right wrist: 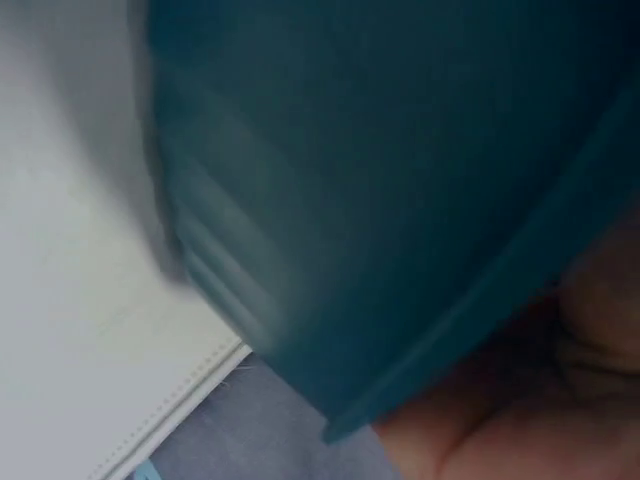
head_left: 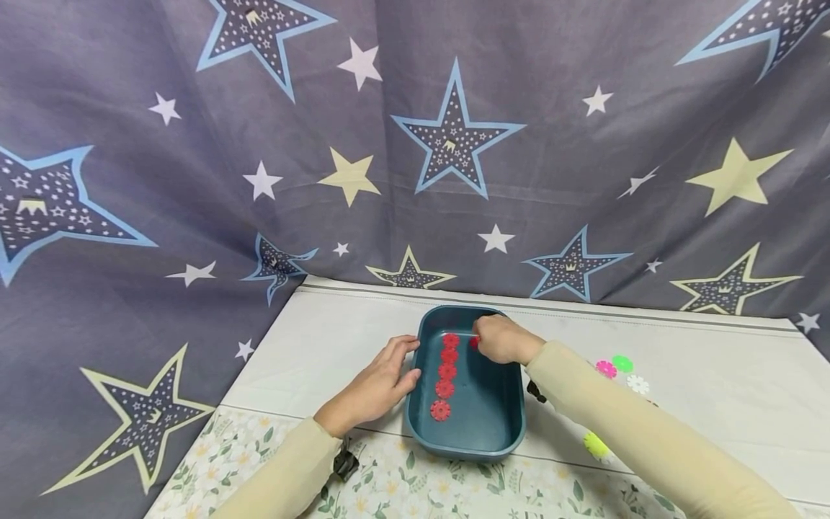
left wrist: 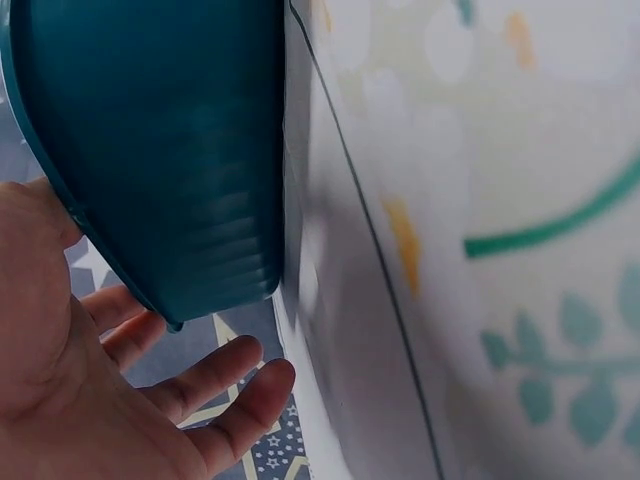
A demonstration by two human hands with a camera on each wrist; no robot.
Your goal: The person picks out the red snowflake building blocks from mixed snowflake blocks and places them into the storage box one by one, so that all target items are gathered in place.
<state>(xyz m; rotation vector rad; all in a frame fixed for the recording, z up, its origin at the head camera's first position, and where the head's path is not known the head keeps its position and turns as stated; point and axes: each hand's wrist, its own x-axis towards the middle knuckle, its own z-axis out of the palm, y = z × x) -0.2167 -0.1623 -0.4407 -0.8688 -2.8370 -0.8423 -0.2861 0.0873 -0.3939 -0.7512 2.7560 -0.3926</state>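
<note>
A dark teal plastic tray (head_left: 465, 451) lies on the table. Along its left side runs a column of several red notched discs (head_left: 447, 370), like snowflake building pieces. My left hand (head_left: 377, 382) touches the tray's left rim with thumb and fingertips; in the left wrist view its other fingers spread loosely below the rim. Reaching over the right rim, my right hand (head_left: 499, 339) has its fingers curled inside the tray's far right corner, pinching another red disc (head_left: 475, 342). The right wrist view shows mostly the tray's outer wall (right wrist: 380, 180), and the fingertips are hidden there.
On the table right of the tray lie a pink disc (head_left: 606, 369), a green disc (head_left: 622, 362), a white disc (head_left: 638, 384) and a yellow-green disc (head_left: 595, 444), partly beside my right sleeve (head_left: 622, 418). A grey star-patterned curtain (head_left: 447, 216) hangs behind the table.
</note>
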